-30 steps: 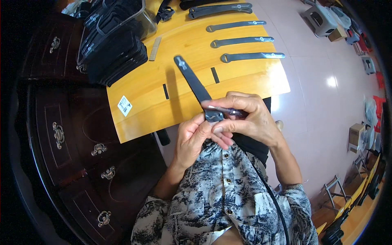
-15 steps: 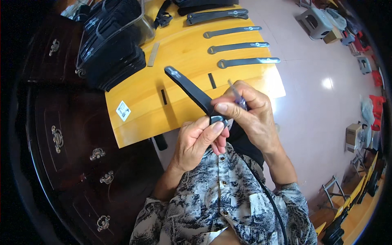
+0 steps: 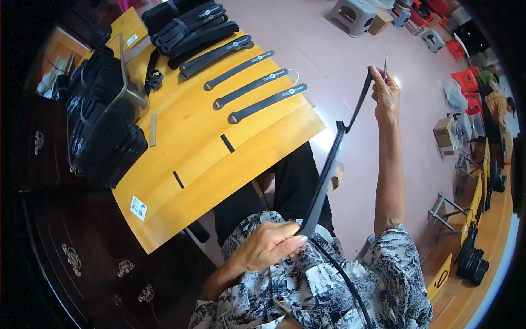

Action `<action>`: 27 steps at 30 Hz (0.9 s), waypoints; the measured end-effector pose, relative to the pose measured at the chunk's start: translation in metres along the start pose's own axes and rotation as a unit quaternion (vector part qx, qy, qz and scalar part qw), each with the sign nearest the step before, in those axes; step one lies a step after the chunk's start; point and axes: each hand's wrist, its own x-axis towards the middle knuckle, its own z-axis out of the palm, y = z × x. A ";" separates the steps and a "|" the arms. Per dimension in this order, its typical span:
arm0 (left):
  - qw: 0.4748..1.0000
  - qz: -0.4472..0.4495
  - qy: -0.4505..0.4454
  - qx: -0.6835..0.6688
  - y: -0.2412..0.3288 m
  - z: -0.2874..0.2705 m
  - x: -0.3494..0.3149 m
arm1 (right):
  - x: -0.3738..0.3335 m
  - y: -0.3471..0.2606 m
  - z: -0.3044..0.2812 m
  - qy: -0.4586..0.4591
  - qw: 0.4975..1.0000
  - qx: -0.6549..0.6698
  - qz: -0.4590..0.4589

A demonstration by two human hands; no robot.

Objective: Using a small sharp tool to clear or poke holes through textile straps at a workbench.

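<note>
A long black strap [image 3: 326,172] stretches between my two hands, with a bend about midway. My left hand [image 3: 272,244] is closed on its near end in front of my shirt. My right hand [image 3: 385,93], reaching far out to the right over the floor, pinches the narrow far end. A thin pointed metal tool [image 3: 385,64] also sticks up from my right hand; its handle is mostly hidden. On the yellow table, to the left of the held strap, three dark straps with ring ends, including the nearest strap [image 3: 268,103], lie side by side.
A clear bin [image 3: 131,90] packed with black straps stands at the table's left, by dark drawers. Bundled straps [image 3: 192,30] lie at the far end. Two short black strips and a white label [image 3: 138,208] are on the yellow table [image 3: 203,159]. A grey stool [image 3: 352,16] stands beyond.
My right hand has swung up and right with the strap's end and tool, drawing the strap out long. My left hand has moved slightly down. The view has turned rightward.
</note>
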 end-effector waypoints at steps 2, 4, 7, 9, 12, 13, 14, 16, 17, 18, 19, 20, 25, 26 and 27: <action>1.000 -0.027 -0.011 -0.008 0.003 -0.004 -0.003 | 0.014 0.009 -0.010 0.038 0.999 -0.005 0.000; 0.999 -0.022 -0.041 -0.008 0.005 -0.005 -0.012 | 0.030 0.015 -0.024 0.052 0.999 -0.002 -0.006; 0.996 -0.050 -0.023 -0.067 0.009 -0.017 -0.032 | 0.062 0.035 -0.073 0.178 0.978 -0.026 -0.103; 0.978 -0.106 0.065 -0.168 0.002 -0.024 -0.046 | 0.039 0.028 -0.057 0.164 0.971 -0.061 -0.165; 0.966 -0.059 0.190 -0.168 0.001 -0.020 -0.050 | -0.022 0.013 -0.015 0.095 0.952 -0.133 -0.259; 0.969 -0.054 0.203 -0.126 0.000 -0.023 -0.048 | -0.040 0.014 -0.001 0.071 0.946 -0.146 -0.281; 0.970 -0.054 0.200 -0.126 -0.001 -0.025 -0.045 | -0.053 0.019 0.008 0.037 0.928 -0.185 -0.322; 0.954 -0.041 0.280 -0.099 -0.005 -0.026 -0.040 | -0.084 0.031 0.025 -0.001 0.900 -0.263 -0.347; 0.952 -0.031 0.282 -0.116 -0.008 -0.029 -0.041 | -0.103 0.031 0.036 -0.027 0.910 -0.239 -0.338; 0.951 -0.032 0.286 -0.115 -0.010 -0.031 -0.044 | -0.121 0.030 0.048 -0.073 0.914 -0.230 -0.327; 0.944 -0.028 0.305 -0.124 -0.010 -0.033 -0.043 | -0.133 0.027 0.053 -0.106 0.901 -0.242 -0.344; 0.936 -0.024 0.325 -0.131 -0.009 -0.033 -0.043 | -0.143 0.032 0.059 -0.114 0.889 -0.254 -0.364; 0.898 -0.018 0.388 -0.207 -0.012 -0.036 -0.037 | -0.170 0.042 0.081 -0.163 0.877 -0.260 -0.369; 0.897 -0.017 0.389 -0.207 -0.014 -0.037 -0.038 | -0.173 0.042 0.085 -0.165 0.877 -0.259 -0.370; 0.891 -0.001 0.385 -0.243 -0.019 -0.040 -0.041 | -0.177 0.042 0.089 -0.180 0.872 -0.265 -0.370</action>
